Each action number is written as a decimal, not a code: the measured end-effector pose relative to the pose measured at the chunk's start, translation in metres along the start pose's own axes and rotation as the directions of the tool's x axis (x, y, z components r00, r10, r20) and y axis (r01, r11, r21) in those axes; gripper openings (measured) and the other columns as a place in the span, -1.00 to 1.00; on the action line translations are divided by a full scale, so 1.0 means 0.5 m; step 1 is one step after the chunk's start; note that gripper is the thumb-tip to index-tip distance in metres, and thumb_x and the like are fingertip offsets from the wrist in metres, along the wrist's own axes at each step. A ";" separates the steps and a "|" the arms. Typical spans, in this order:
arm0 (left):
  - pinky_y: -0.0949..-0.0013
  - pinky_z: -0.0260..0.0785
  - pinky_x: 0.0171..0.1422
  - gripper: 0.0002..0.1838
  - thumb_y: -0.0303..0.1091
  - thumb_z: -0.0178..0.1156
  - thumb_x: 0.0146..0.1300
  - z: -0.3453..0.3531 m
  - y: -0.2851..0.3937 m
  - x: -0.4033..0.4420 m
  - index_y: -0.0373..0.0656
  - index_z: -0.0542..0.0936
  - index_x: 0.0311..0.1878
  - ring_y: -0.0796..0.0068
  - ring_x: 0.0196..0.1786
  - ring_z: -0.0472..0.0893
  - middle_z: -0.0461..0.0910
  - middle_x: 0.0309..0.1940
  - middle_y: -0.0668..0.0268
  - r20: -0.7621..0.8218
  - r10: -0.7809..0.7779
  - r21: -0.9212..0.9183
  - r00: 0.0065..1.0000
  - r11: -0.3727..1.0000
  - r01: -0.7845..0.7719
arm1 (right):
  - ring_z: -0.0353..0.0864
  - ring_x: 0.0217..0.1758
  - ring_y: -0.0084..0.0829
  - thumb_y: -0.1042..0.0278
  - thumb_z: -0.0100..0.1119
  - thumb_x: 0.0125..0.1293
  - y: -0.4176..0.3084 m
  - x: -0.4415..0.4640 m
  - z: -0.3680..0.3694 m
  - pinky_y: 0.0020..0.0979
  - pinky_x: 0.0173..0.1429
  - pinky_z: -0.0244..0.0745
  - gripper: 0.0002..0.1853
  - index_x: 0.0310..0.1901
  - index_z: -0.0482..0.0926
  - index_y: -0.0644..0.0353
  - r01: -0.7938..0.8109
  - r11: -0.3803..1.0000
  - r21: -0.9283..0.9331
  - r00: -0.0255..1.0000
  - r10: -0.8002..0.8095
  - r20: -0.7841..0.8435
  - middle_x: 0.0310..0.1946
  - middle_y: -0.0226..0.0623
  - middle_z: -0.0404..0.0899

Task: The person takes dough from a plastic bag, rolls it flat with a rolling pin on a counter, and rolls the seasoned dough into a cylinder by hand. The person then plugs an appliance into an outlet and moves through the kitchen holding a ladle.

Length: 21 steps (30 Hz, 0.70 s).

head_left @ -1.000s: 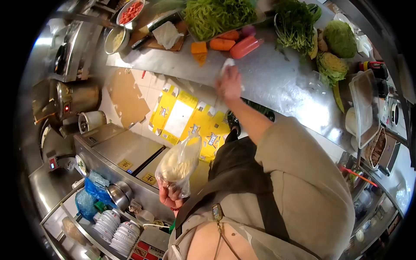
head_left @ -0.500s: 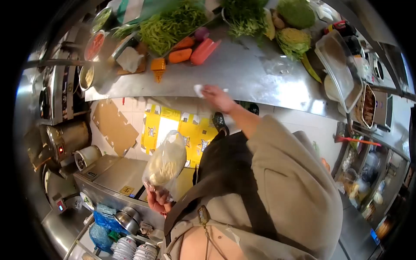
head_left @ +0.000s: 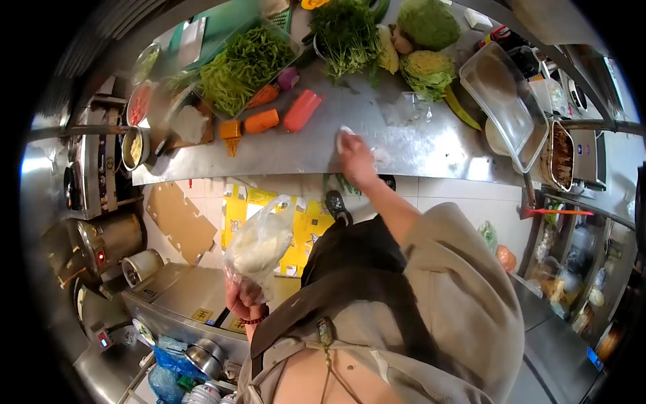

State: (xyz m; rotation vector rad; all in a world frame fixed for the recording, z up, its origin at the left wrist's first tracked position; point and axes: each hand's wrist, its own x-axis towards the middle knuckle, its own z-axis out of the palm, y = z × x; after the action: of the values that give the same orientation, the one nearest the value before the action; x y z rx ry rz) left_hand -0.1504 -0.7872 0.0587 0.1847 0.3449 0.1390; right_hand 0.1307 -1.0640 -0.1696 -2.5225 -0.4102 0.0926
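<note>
The left hand grips a crinkled, clear plastic bag of pale contents, apart from the shiny metal tabletop; the right hand holds a small white wad near a smooth pink cylinder.

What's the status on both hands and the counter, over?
Left hand gripping clear bag, pale contents. Right hand at counter, holding white wad. Possibly in the way: pink roll, crumpled clear plastic.
</note>
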 end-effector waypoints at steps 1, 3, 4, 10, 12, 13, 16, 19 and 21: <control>0.65 0.02 -0.71 -0.57 -0.52 -0.07 0.31 -0.007 -0.003 0.008 -0.22 0.32 0.27 0.72 -0.69 0.12 0.40 -0.40 0.39 0.031 0.000 0.050 1.000 0.999 -0.001 | 0.22 0.40 -0.11 0.23 -0.02 0.28 -0.048 0.013 0.012 -0.06 0.41 0.14 -0.39 0.37 0.21 0.18 0.112 0.959 -0.262 0.987 -0.137 -0.079 0.40 -0.16 0.15; 0.65 0.01 -0.71 -0.60 -0.50 -0.06 0.32 0.021 -0.019 0.018 -0.21 0.34 0.23 0.72 -0.69 0.12 0.37 -0.46 0.41 -0.028 0.014 0.036 1.000 0.999 -0.013 | 0.13 0.47 -0.13 0.15 -0.03 0.30 -0.042 0.100 0.021 -0.08 0.48 0.03 -0.34 0.40 0.15 0.21 0.066 0.988 -0.138 0.988 -0.084 -0.129 0.44 -0.21 0.12; 0.65 0.01 -0.72 -0.62 -0.49 -0.06 0.32 0.036 -0.032 0.011 -0.21 0.36 0.21 0.72 -0.69 0.12 0.35 -0.49 0.42 -0.075 0.018 0.025 0.997 1.000 -0.016 | 0.12 0.47 -0.12 0.13 -0.03 0.30 0.001 0.157 0.044 -0.09 0.48 0.03 -0.34 0.40 0.14 0.22 0.065 0.986 -0.153 0.985 -0.088 -0.150 0.44 -0.20 0.12; 0.64 0.05 -0.72 -0.70 -0.46 -0.04 0.33 0.015 -0.065 0.017 -0.21 0.40 0.12 0.73 -0.69 0.14 0.31 -0.55 0.44 -0.115 -0.055 -0.008 0.992 0.999 0.054 | 0.35 0.26 -0.04 0.19 0.04 0.29 0.225 0.202 -0.086 -0.13 0.35 0.21 -0.41 0.32 0.25 0.24 -0.256 0.963 -0.081 0.882 0.198 -0.428 0.17 0.03 0.42; 0.69 0.03 -0.71 -0.57 -0.56 -0.09 0.31 -0.001 -0.069 0.014 -0.21 0.28 0.25 0.76 -0.69 0.11 0.34 -0.41 0.39 -0.049 -0.076 -0.052 0.996 0.996 0.074 | 0.42 0.15 -0.07 0.24 0.01 0.33 0.342 0.128 -0.125 -0.11 0.26 0.29 -0.52 0.23 0.32 0.27 -0.449 0.886 0.117 0.806 0.458 -0.374 0.04 0.01 0.51; 0.70 0.03 -0.70 -0.54 -0.59 -0.11 0.30 -0.001 -0.073 0.015 -0.21 0.25 0.29 0.76 -0.69 0.10 0.35 -0.37 0.37 -0.057 -0.064 -0.064 0.996 0.996 0.060 | 0.44 0.12 -0.11 0.26 -0.01 0.34 0.396 0.083 -0.139 -0.14 0.22 0.32 -0.57 0.19 0.35 0.26 -0.465 0.885 0.030 0.787 0.428 -0.445 0.01 -0.03 0.52; 0.71 0.01 -0.70 -0.50 -0.61 -0.12 0.29 0.008 -0.077 0.020 -0.22 0.21 0.32 0.77 -0.69 0.09 0.35 -0.35 0.37 -0.165 0.015 -0.065 0.986 0.998 -0.027 | 0.44 0.06 -0.22 0.29 -0.05 0.36 0.503 -0.054 -0.197 -0.26 0.16 0.36 -0.67 0.10 0.39 0.23 -0.479 0.814 0.328 0.548 0.570 -0.612 0.00 -0.16 0.49; 0.71 -0.02 -0.71 -0.49 -0.62 -0.13 0.29 -0.033 -0.062 0.019 -0.23 0.20 0.33 0.77 -0.69 0.08 0.33 -0.38 0.38 -0.188 0.024 -0.020 0.982 0.999 -0.028 | 0.41 0.13 -0.22 0.31 -0.09 0.36 0.567 -0.137 -0.262 -0.29 0.19 0.36 -0.55 0.24 0.24 0.24 -0.631 0.703 0.330 0.450 0.677 -0.582 0.12 -0.12 0.39; 0.71 -0.06 -0.72 -0.48 -0.64 -0.13 0.29 -0.039 -0.055 0.017 -0.22 0.20 0.33 0.78 -0.69 0.07 0.32 -0.40 0.39 -0.168 0.033 -0.051 0.985 0.998 -0.042 | 0.38 0.19 -0.21 0.34 -0.12 0.35 0.565 -0.178 -0.289 -0.30 0.20 0.37 -0.41 0.39 0.08 0.25 -0.758 0.558 -0.338 0.623 0.468 -0.626 0.22 -0.05 0.32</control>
State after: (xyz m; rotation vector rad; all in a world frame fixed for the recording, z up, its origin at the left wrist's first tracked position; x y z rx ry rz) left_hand -0.1467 -0.8094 0.0322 0.1257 0.5039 0.2012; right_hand 0.1449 -1.3910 -0.2083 -3.0230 0.8553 -0.4452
